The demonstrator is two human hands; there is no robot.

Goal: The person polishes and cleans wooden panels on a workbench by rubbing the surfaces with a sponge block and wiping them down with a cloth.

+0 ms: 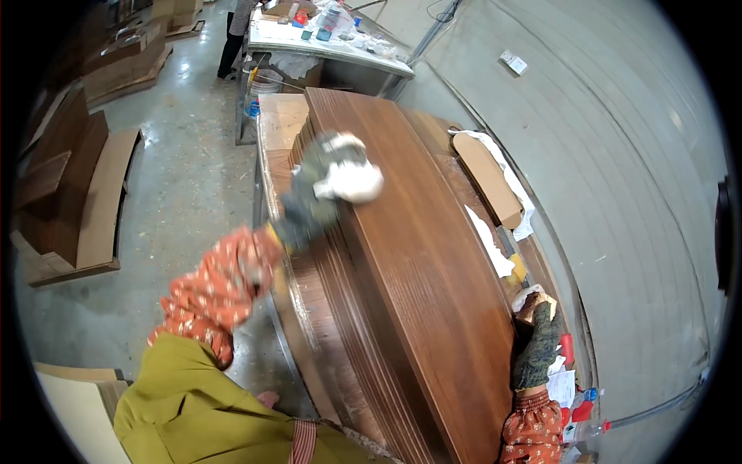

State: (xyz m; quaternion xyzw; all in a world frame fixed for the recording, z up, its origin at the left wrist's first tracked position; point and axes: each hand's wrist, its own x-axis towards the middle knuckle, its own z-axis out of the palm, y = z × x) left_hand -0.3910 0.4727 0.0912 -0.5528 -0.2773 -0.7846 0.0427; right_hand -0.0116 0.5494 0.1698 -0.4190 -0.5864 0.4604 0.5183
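Observation:
A long brown wood-grain panel [417,263] lies in front of me, on top of several similar panels [340,301] whose edges show in steps on its left. My left hand [309,193], in a dark grey glove and slightly blurred, is closed on a wadded white cloth [352,182] over the panel's left part. By the panel's right edge is my right hand [539,340], also gloved, with bare fingertips showing. Its fingers are bent around a small brown and white thing [529,306], whose kind I cannot make out.
A cardboard-coloured strip [487,178] lies on white cloth beyond the panel's right edge. Plastic bottles [591,394] and papers [563,388] are near my right forearm. A cluttered white table [348,48] stands at the back, with a person [236,35] beside it. Brown boards [66,185] stand at left.

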